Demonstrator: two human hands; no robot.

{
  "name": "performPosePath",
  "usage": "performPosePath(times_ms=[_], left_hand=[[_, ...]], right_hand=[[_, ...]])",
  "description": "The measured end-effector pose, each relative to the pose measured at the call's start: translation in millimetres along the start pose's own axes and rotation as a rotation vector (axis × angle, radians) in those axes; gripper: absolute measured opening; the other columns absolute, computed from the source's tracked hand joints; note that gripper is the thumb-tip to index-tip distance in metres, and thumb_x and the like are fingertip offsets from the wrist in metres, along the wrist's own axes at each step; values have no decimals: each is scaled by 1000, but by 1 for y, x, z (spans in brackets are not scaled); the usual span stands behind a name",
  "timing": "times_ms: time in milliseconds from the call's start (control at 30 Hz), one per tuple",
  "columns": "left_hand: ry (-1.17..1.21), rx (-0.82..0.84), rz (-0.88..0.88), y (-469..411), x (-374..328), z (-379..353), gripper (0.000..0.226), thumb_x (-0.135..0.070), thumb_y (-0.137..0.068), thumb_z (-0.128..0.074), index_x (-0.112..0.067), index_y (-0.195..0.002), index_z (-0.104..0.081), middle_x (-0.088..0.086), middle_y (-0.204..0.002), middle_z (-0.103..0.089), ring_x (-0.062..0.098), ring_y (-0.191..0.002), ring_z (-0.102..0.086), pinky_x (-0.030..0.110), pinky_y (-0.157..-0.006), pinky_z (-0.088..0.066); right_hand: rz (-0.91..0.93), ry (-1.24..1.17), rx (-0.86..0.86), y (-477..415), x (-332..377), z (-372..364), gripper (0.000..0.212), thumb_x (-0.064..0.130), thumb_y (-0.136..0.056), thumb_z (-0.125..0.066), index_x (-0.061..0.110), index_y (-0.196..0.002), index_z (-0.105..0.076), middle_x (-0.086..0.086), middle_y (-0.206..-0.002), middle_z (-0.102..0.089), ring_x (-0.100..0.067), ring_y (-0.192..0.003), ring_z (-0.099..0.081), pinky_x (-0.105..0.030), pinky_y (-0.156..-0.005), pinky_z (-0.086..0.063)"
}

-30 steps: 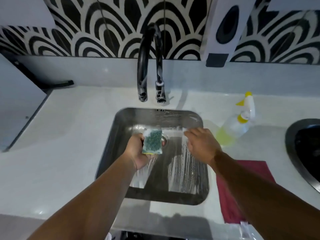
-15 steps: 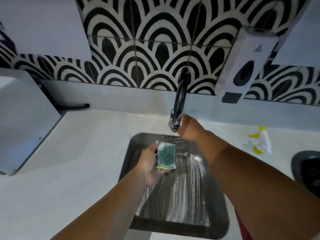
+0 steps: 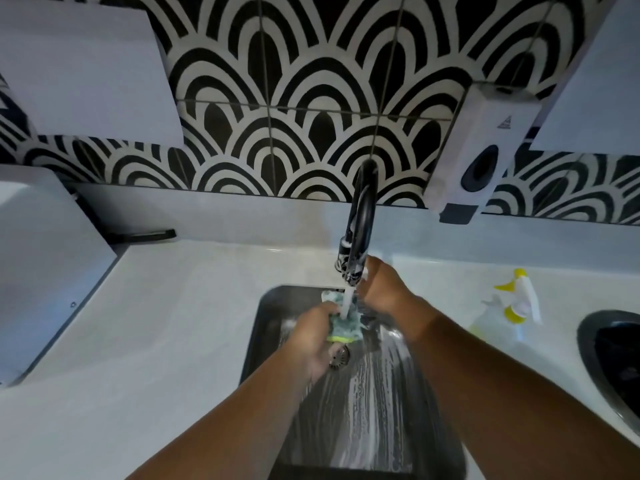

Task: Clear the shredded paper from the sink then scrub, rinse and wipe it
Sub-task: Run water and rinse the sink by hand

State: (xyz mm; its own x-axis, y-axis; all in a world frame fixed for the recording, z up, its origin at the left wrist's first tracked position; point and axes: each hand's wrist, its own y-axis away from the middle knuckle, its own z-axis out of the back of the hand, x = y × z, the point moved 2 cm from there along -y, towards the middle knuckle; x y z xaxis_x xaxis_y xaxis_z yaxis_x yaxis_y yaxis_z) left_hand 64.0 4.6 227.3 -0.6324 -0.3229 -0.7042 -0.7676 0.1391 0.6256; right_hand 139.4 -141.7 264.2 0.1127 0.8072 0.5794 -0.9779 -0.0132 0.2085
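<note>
1 green-yellow sponge (image 3: 344, 323), clamped in left grip (image 3: 313, 336) under running water (image 3: 347, 301) | 1 black curved faucet (image 3: 362, 216), right grip (image 3: 381, 289) at its base, fingers hidden, closure untellable | 1 rectangular steel sink (image 3: 374, 403), soap-streaked, beneath both grips | 1 plastic spray bottle (image 3: 512, 306), right of right grip on white bench (image 3: 173, 323)

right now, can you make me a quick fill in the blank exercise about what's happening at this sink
1. The left hand holds a ____ under the stream from the faucet.
2. The faucet is coloured ____.
3. The spray bottle stands on the counter to the ____ of the sink.

Missing words: sponge; black; right.
</note>
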Motion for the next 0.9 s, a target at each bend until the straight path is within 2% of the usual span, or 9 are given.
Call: performPosePath(times_ms=[100,200,300,400,500,600,633,767,900], left_hand=[[-221,-30,-70,-7,2,2,29,-8,-86,-58,-8,-110,-74,24,-108,-74,36,-91,-72,47,-80,-56],[-400,-76,-174,-9,7,5,17,-15,-93,-65,-20,-103,-78,10,-88,-79,36,-85,-76,53,-70,-63],[-627,-183,-276,-13,3,12,32,-30,-105,-52,-15,-88,-74,9,-80,-76,26,-71,-74,41,-62,-62],[-859,-165,-289,-19,3,13,34,-29,-107,-44,-15,-90,-71,9,-83,-75,23,-74,-73,40,-69,-62],[-809,-63,-235,-21,1,9,24,-13,-102,-47,-7,-96,-70,10,-87,-75,25,-76,-73,46,-71,-63],[-461,126,-121,-16,-8,11,20,-12,-102,-53,-6,-104,-72,14,-96,-77,29,-85,-73,40,-71,-60],[-448,195,-107,-15,-10,12,20,-19,-100,-58,-11,-107,-74,14,-100,-78,30,-91,-74,42,-75,-61],[-1039,-14,-409,-12,-26,11,19,-33,-88,-70,-15,-82,-67,-1,-75,-72,13,-71,-70,31,-61,-55],[-1156,-199,-645,1,-44,23,16,-29,-81,-75,-33,-91,-63,-16,-92,-61,2,-78,-61,14,-63,-45]], right_hand=[[-139,-258,-111,37,-21,-23,25,12,-103,-51,32,-119,-56,-6,-109,-69,-10,-60,-60,-15,-46,-43],[-175,-356,-62,63,-38,-65,23,13,-103,-50,28,-99,-67,0,-90,-72,-18,-78,-70,-28,-66,-58],[-297,-875,-141,80,-28,-85,17,17,-104,-56,17,-102,-73,-11,-91,-77,-25,-80,-72,-35,-69,-58],[-427,-1450,-87,88,-5,-96,46,50,-103,-48,12,-114,-72,-19,-107,-75,-35,-99,-73,-47,-81,-60],[-452,-1739,-50,86,7,-90,61,63,-98,-45,13,-123,-69,-22,-120,-71,-37,-106,-70,-55,-89,-57],[-431,-1924,9,82,10,-85,72,64,-95,-51,10,-142,-55,-20,-118,-68,-29,-81,-66,-30,-51,-48],[-426,-1945,47,80,11,-86,78,66,-91,-57,10,-145,-52,-19,-118,-66,-28,-81,-64,-29,-50,-43],[-502,-1997,75,80,16,-91,73,68,-93,-50,7,-130,-68,-24,-131,-65,-41,-121,-63,-55,-102,-49],[-525,-2027,92,87,26,-94,66,61,-98,-48,9,-136,-61,-28,-137,-59,-45,-126,-59,-60,-103,-47]])
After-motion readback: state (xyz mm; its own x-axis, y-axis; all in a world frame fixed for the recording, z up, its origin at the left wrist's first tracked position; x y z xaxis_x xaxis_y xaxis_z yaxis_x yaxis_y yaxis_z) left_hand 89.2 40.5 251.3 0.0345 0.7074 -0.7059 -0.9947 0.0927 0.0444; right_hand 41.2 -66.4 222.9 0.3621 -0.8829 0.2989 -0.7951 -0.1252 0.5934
